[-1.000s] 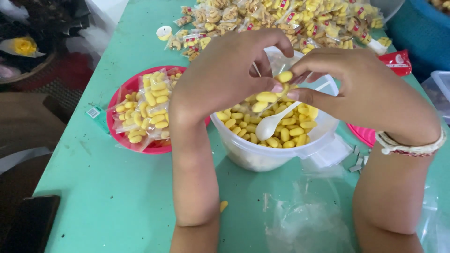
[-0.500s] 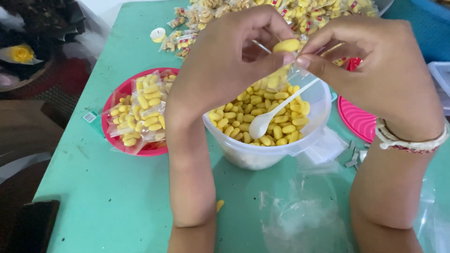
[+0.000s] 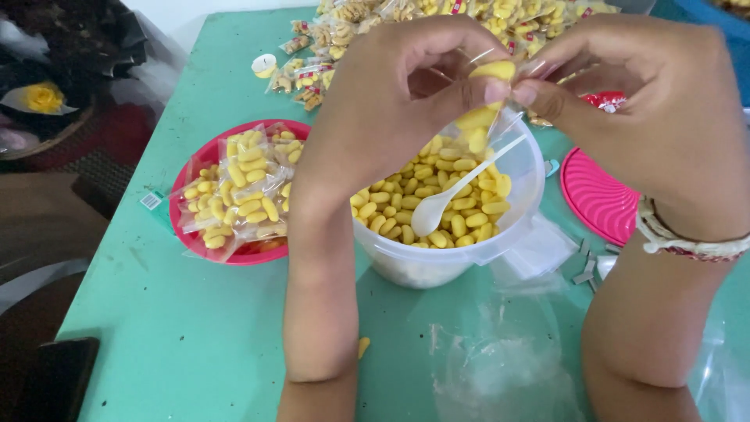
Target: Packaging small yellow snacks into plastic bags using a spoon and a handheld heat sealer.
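My left hand (image 3: 391, 101) and my right hand (image 3: 656, 94) meet above a clear plastic tub (image 3: 437, 262) and together pinch a small clear bag (image 3: 488, 117) with a few yellow oval snacks inside. One yellow piece sits at the bag's top between my fingertips. The tub holds several loose yellow snacks (image 3: 414, 203) and a white plastic spoon (image 3: 437, 205) leaning on its right side.
A red plate (image 3: 258, 252) at left holds filled snack bags (image 3: 238, 191). A pile of packed bags (image 3: 406, 19) lies at the far end of the green table (image 3: 180, 328). A pink lid (image 3: 598, 199), staples (image 3: 584, 270), and empty clear bags (image 3: 500, 367) lie to the right and near.
Both hands lifted the small bag higher above the tub and kept pinching its top. The view shifted slightly.
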